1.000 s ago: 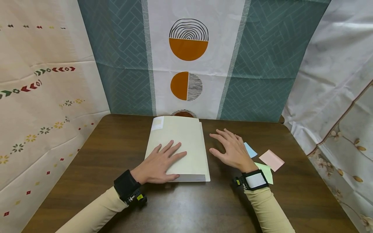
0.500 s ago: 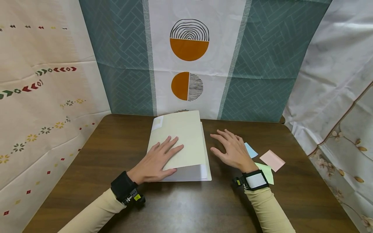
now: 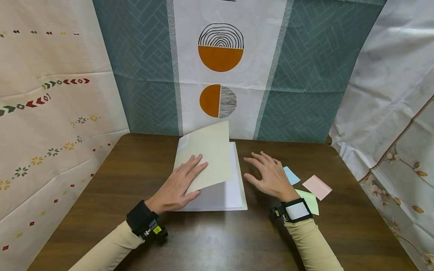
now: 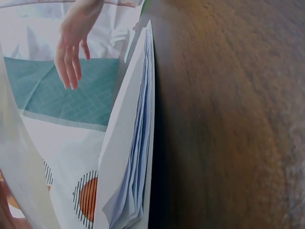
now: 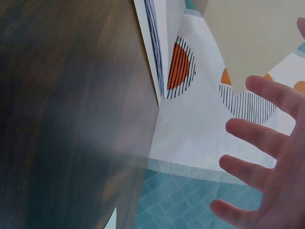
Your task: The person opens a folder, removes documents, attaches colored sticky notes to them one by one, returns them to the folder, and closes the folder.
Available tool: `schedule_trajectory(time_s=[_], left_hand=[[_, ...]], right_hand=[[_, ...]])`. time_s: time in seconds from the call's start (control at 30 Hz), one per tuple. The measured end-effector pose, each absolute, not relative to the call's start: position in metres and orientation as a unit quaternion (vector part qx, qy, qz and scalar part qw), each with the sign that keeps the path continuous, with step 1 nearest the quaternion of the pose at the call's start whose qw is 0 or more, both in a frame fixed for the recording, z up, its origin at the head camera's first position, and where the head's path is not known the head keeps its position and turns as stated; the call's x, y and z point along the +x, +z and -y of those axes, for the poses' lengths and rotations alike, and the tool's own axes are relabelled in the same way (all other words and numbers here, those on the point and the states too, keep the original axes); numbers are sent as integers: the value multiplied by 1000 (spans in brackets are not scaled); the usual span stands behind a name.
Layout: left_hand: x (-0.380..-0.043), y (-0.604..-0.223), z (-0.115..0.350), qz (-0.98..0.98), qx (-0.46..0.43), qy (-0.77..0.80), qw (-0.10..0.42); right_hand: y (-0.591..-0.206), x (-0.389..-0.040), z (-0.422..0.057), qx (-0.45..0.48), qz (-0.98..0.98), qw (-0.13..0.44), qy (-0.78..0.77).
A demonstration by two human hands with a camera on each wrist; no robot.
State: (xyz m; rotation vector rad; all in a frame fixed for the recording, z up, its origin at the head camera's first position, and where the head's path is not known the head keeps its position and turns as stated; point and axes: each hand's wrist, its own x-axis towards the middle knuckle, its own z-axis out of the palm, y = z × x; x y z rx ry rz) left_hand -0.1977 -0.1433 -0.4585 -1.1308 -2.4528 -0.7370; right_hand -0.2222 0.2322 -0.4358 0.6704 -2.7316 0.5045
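Observation:
A cream folder lies on the table with its front cover raised at the right edge, hinged along the left. White papers show beneath the cover; in the left wrist view the stack of sheets appears edge-on. My left hand rests on the lower left of the cover, fingers extended and thumb spread toward the bottom edge. Right of the folder is my right hand, fingers spread and holding nothing. In the right wrist view, this hand stands apart from the folder's cover.
Beside the right wrist lie a blue paper note, a pink note and a green note, the blue and green partly covered by the hand and wrist. Patterned cloths hang behind the brown table and at both sides.
The folder's cover has swung up from nearly flat toward the left, baring more white paper. My left hand has shifted slightly left and tilted with it. The right hand stays nearly still.

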Motion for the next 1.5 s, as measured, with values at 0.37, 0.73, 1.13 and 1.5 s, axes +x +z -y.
schedule_trajectory(time_s=[0.37, 0.73, 1.13, 1.5], left_hand=[[-197, -461, 150, 845, -388, -315, 190], [-196, -466, 153, 832, -375, -353, 208], [-195, -467, 156, 820, -344, -407, 208], [-196, -466, 156, 798, -349, -435, 228]], right_hand=[[-438, -220, -226, 233, 949, 127, 167], [-444, -219, -219, 238, 951, 115, 163], [-448, -218, -216, 253, 949, 110, 151], [-451, -215, -209, 270, 949, 89, 134]])
